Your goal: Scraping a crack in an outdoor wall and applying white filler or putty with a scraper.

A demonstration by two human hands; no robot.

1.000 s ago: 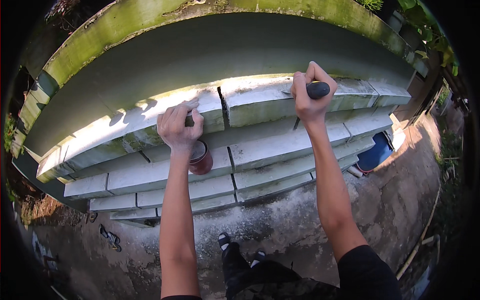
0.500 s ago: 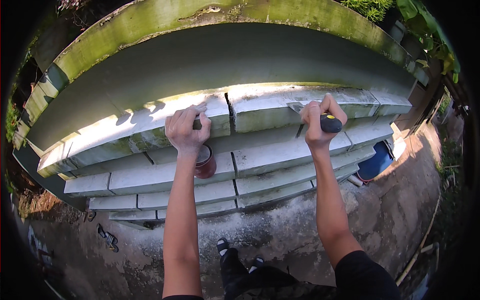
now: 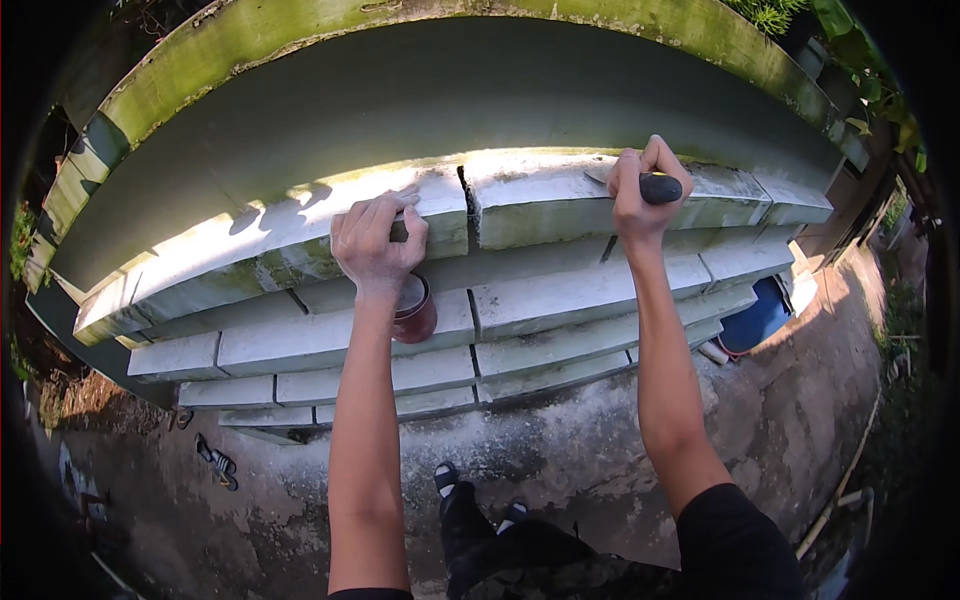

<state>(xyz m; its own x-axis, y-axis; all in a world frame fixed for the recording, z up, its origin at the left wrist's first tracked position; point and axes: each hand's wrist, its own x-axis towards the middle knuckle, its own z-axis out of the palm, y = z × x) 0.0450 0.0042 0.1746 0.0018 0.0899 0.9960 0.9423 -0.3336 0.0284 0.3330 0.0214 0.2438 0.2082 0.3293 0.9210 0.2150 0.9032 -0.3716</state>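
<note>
My left hand (image 3: 375, 245) rests with fingers curled over the front edge of the top white concrete block (image 3: 290, 235), close to the gap between two blocks. My right hand (image 3: 640, 190) is closed on the dark handle of a trowel (image 3: 660, 187), whose metal blade lies on the neighbouring top block (image 3: 545, 205). A reddish-brown cup (image 3: 413, 310) stands on the lower course just under my left wrist.
A low wall of stacked white blocks (image 3: 560, 300) steps down toward me. A grey rendered wall with a mossy top (image 3: 450, 80) rises behind. A blue container (image 3: 755, 318) sits at the right, sandals (image 3: 217, 462) lie on the concrete ground at the left.
Both hands have shifted slightly down and toward the right along the top course. The right hand keeps the trowel; the left stays on the block's edge.
</note>
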